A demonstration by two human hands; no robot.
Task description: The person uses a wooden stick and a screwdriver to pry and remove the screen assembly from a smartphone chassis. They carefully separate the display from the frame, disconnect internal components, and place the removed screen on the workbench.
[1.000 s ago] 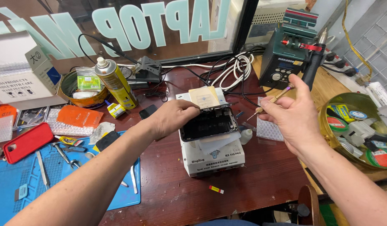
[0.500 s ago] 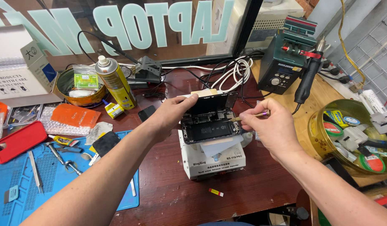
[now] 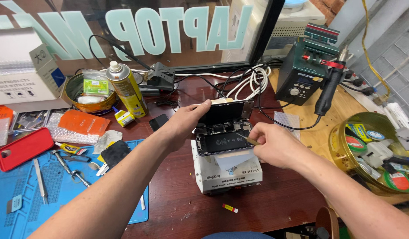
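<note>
the opened phone (image 3: 222, 140) lies on a white box (image 3: 226, 173) mid-worktop. left hand (image 3: 184, 121) fingers grip its lifted screen (image 3: 225, 110); right hand (image 3: 271, 144) pinches a thin tool (image 3: 248, 140), probing inside. next calls for gentle, steady prying.

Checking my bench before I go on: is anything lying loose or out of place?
One small red and yellow piece lies alone on the wooden table, in front of the white heating block. Nothing looks spilled.

Two bare forearms, no sleeves, no gloves
</note>
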